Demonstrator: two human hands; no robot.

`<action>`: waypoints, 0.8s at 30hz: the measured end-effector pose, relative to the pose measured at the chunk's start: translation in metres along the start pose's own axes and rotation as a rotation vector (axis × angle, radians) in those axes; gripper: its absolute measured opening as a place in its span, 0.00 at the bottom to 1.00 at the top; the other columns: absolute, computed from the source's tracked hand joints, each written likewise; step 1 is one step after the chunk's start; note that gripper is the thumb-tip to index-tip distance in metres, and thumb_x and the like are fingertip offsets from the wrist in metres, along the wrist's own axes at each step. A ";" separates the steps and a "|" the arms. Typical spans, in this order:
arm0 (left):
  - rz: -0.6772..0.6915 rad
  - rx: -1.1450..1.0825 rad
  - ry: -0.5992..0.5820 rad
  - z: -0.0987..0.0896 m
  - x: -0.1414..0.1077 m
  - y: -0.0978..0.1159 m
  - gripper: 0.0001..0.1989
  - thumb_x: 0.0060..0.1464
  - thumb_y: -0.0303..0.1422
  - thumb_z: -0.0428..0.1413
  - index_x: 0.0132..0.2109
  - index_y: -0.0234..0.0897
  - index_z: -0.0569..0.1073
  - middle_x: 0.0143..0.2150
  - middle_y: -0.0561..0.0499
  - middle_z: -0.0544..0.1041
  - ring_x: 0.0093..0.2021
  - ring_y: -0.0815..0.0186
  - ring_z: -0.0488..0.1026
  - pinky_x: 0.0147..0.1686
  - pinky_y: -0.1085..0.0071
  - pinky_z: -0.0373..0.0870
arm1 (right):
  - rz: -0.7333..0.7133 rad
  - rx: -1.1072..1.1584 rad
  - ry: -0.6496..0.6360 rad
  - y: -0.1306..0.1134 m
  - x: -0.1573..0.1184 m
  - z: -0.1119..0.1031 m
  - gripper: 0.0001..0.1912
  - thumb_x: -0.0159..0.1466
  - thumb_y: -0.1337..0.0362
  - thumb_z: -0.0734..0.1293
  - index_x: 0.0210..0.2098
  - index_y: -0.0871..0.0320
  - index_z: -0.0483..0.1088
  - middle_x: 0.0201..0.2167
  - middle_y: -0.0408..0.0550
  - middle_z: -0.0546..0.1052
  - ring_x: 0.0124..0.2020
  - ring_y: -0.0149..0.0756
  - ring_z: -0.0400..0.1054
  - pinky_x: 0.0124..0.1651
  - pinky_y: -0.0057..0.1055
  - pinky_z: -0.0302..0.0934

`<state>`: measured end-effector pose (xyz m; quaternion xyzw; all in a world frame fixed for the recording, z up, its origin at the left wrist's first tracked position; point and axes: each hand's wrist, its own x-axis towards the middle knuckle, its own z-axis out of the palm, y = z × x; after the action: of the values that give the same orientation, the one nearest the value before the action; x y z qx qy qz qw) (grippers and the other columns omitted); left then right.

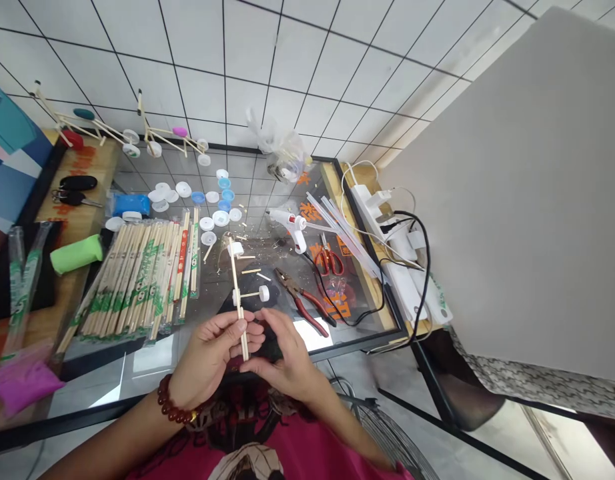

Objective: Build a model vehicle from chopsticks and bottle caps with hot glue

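Note:
My left hand (216, 352) pinches a frame of pale wooden chopsticks (240, 320) between thumb and fingers, over the front of the glass table. A white bottle cap sits on the frame around its middle, and a short stick runs sideways to another white cap (264, 293). At the far end of the long stick is one more white cap (235, 249). My right hand (287, 357) curves beside the near end, thumb and fingers apart, the thumb close to the stick ends; whether it touches them I cannot tell.
Wrapped chopsticks (132, 273) lie left, with loose caps (221, 218) behind. Right are pliers (305, 300), red-handled scissors (329, 260), a glue gun (290, 223), glue sticks (345, 233) and cabled power strips (407, 293). Two stick-and-cap models (175, 133) stand at the back.

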<state>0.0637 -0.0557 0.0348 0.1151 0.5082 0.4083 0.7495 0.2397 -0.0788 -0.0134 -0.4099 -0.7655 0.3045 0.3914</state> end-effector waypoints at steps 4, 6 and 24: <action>0.073 0.052 -0.012 -0.010 -0.006 -0.007 0.23 0.35 0.45 0.77 0.36 0.36 0.85 0.29 0.45 0.84 0.29 0.62 0.82 0.33 0.71 0.81 | 0.023 0.036 -0.011 0.001 -0.005 0.006 0.49 0.64 0.51 0.75 0.75 0.47 0.48 0.60 0.58 0.72 0.60 0.46 0.69 0.63 0.43 0.68; 0.135 0.135 -0.028 -0.017 -0.009 -0.010 0.21 0.39 0.47 0.75 0.37 0.37 0.85 0.28 0.46 0.84 0.29 0.62 0.82 0.34 0.70 0.81 | 0.044 0.109 -0.037 0.002 -0.002 0.005 0.51 0.59 0.48 0.78 0.74 0.47 0.51 0.61 0.57 0.71 0.60 0.46 0.69 0.62 0.43 0.68; 0.338 0.833 -0.357 -0.015 -0.012 -0.019 0.15 0.63 0.37 0.55 0.31 0.38 0.81 0.29 0.47 0.83 0.30 0.63 0.79 0.33 0.73 0.75 | 0.383 0.560 0.097 -0.013 0.014 -0.007 0.15 0.59 0.51 0.78 0.28 0.55 0.80 0.32 0.46 0.80 0.33 0.33 0.76 0.40 0.30 0.72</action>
<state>0.0582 -0.0806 0.0248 0.5545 0.4662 0.2602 0.6383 0.2361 -0.0716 0.0050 -0.4366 -0.5420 0.5511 0.4603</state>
